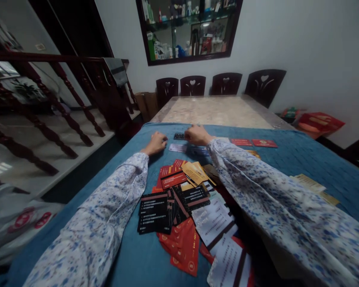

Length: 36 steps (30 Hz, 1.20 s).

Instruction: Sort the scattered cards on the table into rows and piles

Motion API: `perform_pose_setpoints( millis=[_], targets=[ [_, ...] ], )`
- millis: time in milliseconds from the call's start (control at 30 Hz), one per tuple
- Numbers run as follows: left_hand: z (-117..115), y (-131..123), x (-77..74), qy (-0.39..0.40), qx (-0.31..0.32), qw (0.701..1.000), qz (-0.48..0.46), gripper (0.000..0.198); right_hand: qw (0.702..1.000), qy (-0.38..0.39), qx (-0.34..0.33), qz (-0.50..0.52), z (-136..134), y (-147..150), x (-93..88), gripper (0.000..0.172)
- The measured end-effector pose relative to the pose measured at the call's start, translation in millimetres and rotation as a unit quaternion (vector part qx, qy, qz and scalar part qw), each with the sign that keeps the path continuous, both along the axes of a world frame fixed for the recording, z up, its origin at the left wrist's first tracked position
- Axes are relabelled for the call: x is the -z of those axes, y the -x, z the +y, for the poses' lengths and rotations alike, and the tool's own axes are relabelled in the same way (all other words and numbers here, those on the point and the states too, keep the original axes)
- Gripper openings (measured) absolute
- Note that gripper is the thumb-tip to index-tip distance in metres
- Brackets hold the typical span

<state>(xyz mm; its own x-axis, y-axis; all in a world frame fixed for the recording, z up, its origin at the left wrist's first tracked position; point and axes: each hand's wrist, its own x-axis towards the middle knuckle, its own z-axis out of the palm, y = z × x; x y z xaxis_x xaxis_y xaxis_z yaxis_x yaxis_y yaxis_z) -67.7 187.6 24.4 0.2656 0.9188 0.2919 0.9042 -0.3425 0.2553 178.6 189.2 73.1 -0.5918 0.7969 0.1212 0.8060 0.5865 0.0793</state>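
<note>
Blue textile cloth [143, 255] | thin rectangular cards [194, 196], overlapping | hands [198, 135] curled, cannot tell if gripping

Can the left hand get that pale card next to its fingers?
Probably yes: the left hand is close beside the pale card, and I see only blue cloth between them, nothing blocking the way.

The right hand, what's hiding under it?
A black card peeks out on the left side of the right hand. The hand covers the rest, so anything else under there can't be seen.
</note>
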Motion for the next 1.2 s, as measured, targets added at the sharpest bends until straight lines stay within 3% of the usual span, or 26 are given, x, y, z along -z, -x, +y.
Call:
perform_pose_setpoints(
  millis=[433, 867, 1200],
  targets=[
    [-72, 25, 3.0, -0.028, -0.021, 0.999, -0.021, 0.019, 0.999, 0.002, -0.035, 0.022, -60, 6, 0.3, 0.031],
    [-157, 36, 4.4, -0.04, -0.022, 0.997, -0.058, 0.015, 0.991, 0.041, -0.106, 0.066, -115, 21, 3.1, 0.024],
    [-200, 38, 4.8, -0.044, 0.013, 0.996, -0.082, 0.014, 0.974, 0.065, -0.192, 0.104, -138, 32, 21.1, 0.022]
  ],
)
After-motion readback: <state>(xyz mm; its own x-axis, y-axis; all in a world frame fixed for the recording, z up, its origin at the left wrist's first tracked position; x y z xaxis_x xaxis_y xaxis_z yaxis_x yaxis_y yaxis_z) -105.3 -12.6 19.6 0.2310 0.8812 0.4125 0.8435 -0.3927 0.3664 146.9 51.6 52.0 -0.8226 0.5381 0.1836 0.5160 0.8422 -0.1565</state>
